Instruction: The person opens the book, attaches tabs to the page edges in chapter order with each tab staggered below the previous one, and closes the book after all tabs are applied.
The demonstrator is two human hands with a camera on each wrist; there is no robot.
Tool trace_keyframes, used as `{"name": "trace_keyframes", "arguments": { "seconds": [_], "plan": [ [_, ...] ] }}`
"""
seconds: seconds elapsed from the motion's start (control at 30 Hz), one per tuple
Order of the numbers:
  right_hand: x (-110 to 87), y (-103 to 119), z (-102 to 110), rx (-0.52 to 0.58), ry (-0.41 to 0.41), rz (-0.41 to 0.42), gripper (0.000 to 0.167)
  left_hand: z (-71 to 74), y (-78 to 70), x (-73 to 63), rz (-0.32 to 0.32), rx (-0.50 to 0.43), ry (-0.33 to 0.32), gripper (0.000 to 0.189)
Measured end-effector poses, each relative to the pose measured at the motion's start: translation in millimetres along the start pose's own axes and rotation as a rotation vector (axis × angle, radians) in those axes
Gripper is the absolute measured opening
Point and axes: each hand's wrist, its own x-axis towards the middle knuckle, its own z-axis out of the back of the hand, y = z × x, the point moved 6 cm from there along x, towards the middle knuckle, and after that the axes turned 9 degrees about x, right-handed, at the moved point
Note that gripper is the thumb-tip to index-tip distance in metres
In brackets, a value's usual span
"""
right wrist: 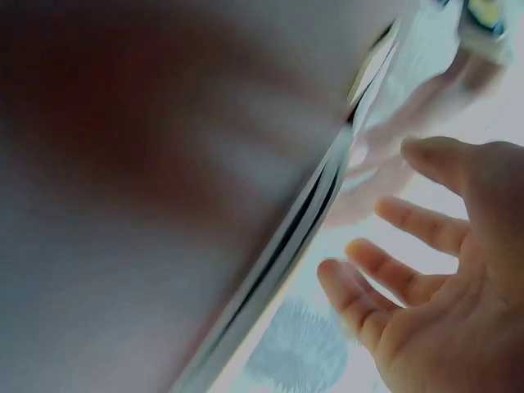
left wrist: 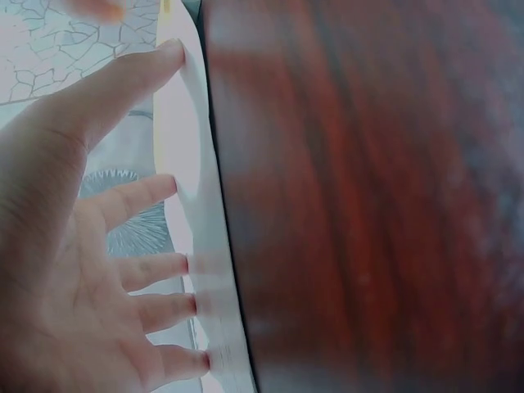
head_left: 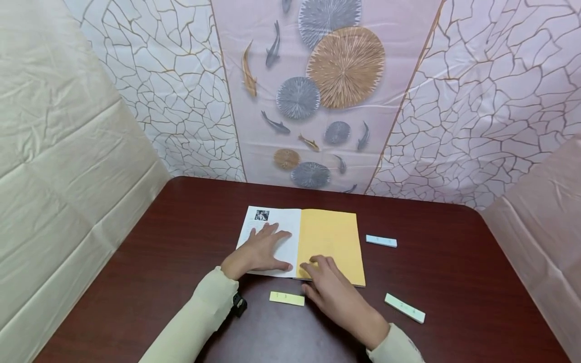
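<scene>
An open book [head_left: 330, 233] lies on the dark table, with a white printed page on its left and a plain yellow page on its right. My left hand [head_left: 260, 250] is spread across the white page; in the left wrist view its fingertips [left wrist: 175, 185] press on the paper. Over the lower part of the yellow page hovers or rests my right hand [head_left: 332, 288], fingers loosely bent and holding nothing; whether they touch the page I cannot tell. Just below the book, near the right thumb, lies a pale yellow strip [head_left: 287, 298] resembling a sticky-note pad.
Right of the book is a pale blue strip [head_left: 381, 241]; a pale green strip [head_left: 405, 308] lies nearer to me. A small black device [head_left: 238, 304] is at my left wrist. Patterned cloth [head_left: 195, 91] hangs behind the table [head_left: 190, 222], and plain cloth at both sides.
</scene>
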Motion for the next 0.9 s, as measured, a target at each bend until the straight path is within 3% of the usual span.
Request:
{"name": "trace_keyframes", "arguments": {
  "seconds": [0.2, 0.47, 0.67, 0.9],
  "plan": [
    [-6.0, 14.3, -11.7, 0.142, 0.123, -0.053, 0.032, -1.0, 3.0, 0.0, 0.007, -0.021, 0.009, 0.088],
    [3.8, 18.7, -24.3, 0.068, 0.210, -0.029, 0.020, -5.5, 9.0, -1.6, 0.031, -0.036, 0.019, 0.089],
    [5.0, 22.8, -23.0, -0.064, 0.152, 0.087, 0.010, -5.8, 6.6, 0.9, 0.019, -0.040, 0.008, 0.089],
    [-13.0, 20.9, -7.2, -0.209, 0.028, 0.174, 0.020, -3.7, 2.4, 3.5, 0.023, -0.043, 0.017, 0.089]
  ]
}}
